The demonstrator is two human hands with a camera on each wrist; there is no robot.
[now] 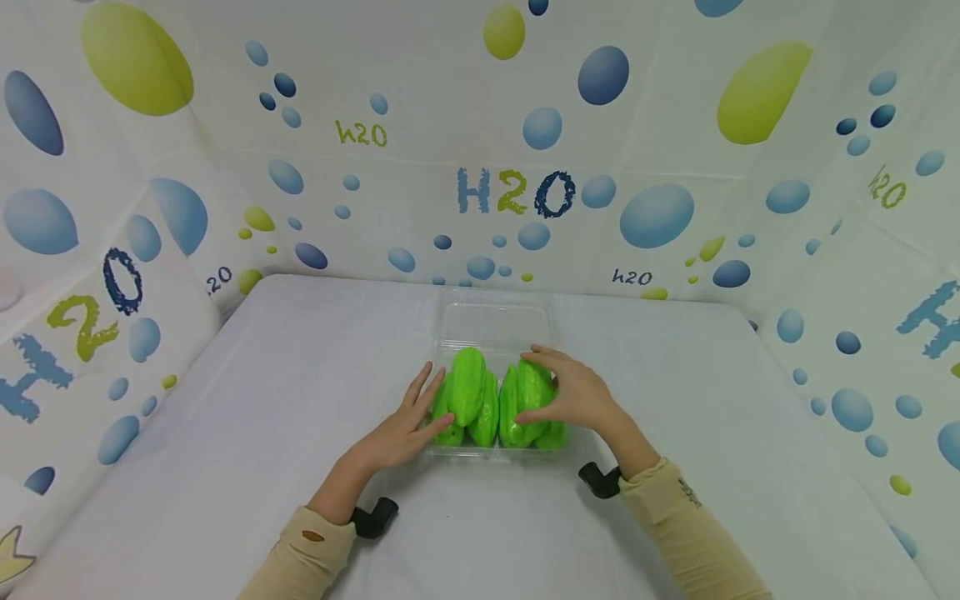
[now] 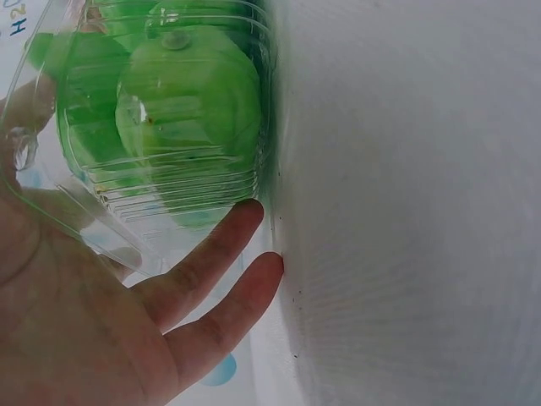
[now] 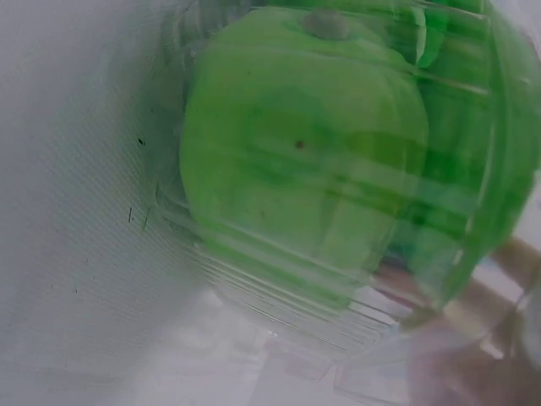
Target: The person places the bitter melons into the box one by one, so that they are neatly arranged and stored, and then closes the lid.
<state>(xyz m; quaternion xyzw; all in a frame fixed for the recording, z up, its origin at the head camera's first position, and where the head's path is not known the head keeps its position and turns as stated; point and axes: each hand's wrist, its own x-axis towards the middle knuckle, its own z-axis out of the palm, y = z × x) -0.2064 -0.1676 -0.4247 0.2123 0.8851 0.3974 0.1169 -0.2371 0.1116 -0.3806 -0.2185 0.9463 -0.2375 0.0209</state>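
Several glossy, bright green, elongated fruit-like pieces [image 1: 468, 387] fill a clear plastic clamshell box [image 1: 487, 452], some lying on top of others. My left hand [image 1: 401, 435] is at the box's left side, fingers spread, thumb reaching over the near left pieces. In the left wrist view, two of its straight fingers [image 2: 218, 311] extend along the ribbed wall. From the right, my right hand [image 1: 577, 396] grips an upper green piece [image 1: 534, 390], fingers over its far end and thumb at its near end. The right wrist view is blurred, with green pieces [image 3: 296, 161] behind the clear wall.
The box's transparent lid [image 1: 495, 321] lies folded back on the far side. A white cloth [image 1: 322, 358] covers the table. Behind and at both sides hangs a white sheet [image 1: 420, 50] printed with blue and green drops and "H2O" lettering.
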